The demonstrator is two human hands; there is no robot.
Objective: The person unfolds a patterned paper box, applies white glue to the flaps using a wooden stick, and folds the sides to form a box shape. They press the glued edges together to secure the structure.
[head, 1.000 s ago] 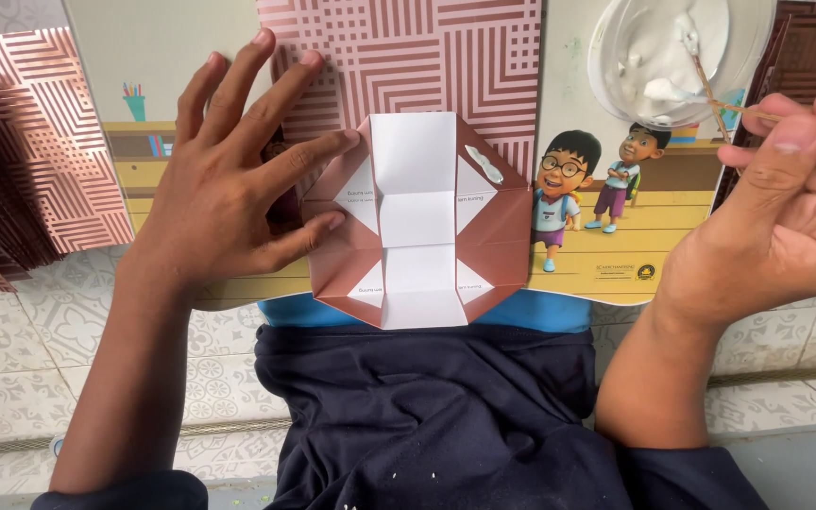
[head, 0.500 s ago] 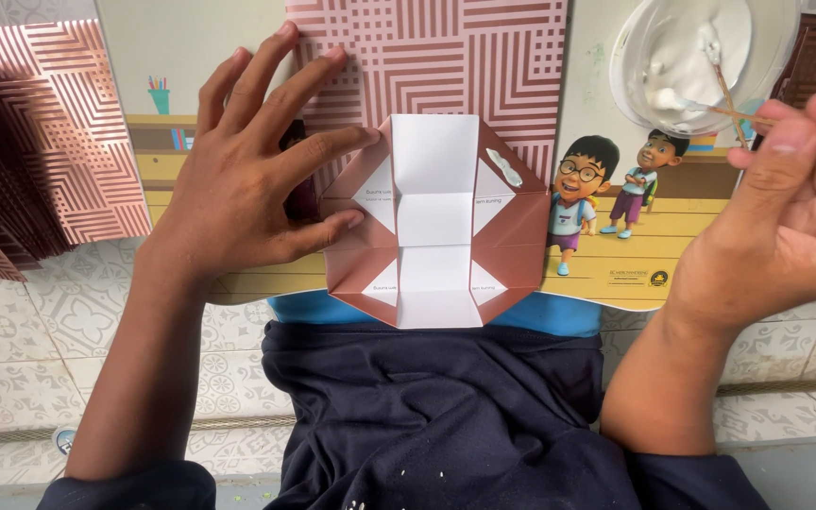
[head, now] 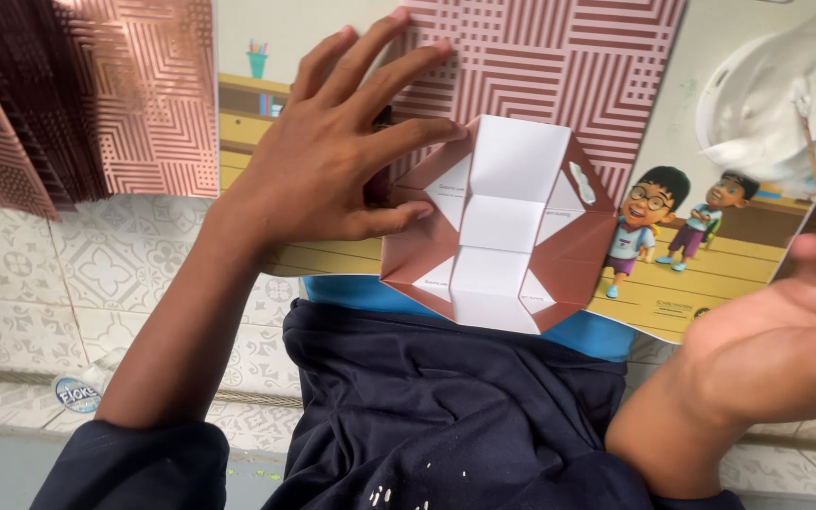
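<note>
Head view: left hand (head: 332,161) spread flat, pinning folded paper box (head: 498,227); right hand (head: 795,349) pinches glue stick (head: 812,161). Risk: paper slips, glue smears.

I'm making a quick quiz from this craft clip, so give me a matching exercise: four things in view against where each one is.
Things:
1. left hand
2. right hand
3. thin stick
4. white dish

Places:
A. upper right, on the picture book
B. pinched in the right hand
C. pressing the folded paper piece
D. lower right, palm up

Pairs: 1-C, 2-D, 3-B, 4-A
</note>
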